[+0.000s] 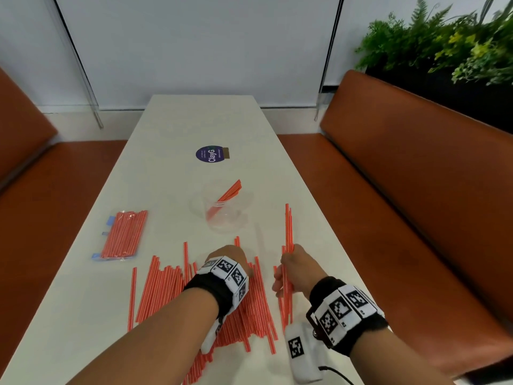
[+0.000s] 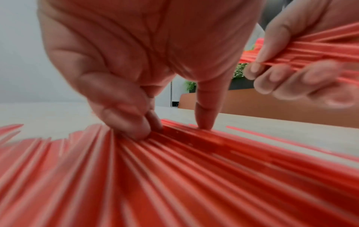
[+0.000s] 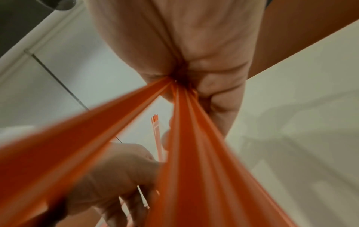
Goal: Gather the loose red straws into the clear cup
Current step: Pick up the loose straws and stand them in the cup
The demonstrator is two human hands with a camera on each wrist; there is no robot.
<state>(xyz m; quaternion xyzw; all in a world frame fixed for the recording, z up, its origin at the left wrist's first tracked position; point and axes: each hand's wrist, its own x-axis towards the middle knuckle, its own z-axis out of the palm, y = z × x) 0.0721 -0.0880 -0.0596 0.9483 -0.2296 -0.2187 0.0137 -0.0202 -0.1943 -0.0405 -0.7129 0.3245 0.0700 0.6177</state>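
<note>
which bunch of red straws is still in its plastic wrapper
The packaged straws lying flat at the table's left edge, left of the clear cup. The pile under the left hand, the right hand's bundle and the cup's straws are all bare.

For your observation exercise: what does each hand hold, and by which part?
The right hand grips a bundle of red straws around its middle. The left hand pinches loose straws near their far ends.

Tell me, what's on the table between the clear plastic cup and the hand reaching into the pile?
Mostly bare white table in the head view. Only the tips of a few loose red straws poke out past the left hand toward the clear plastic cup.
</note>
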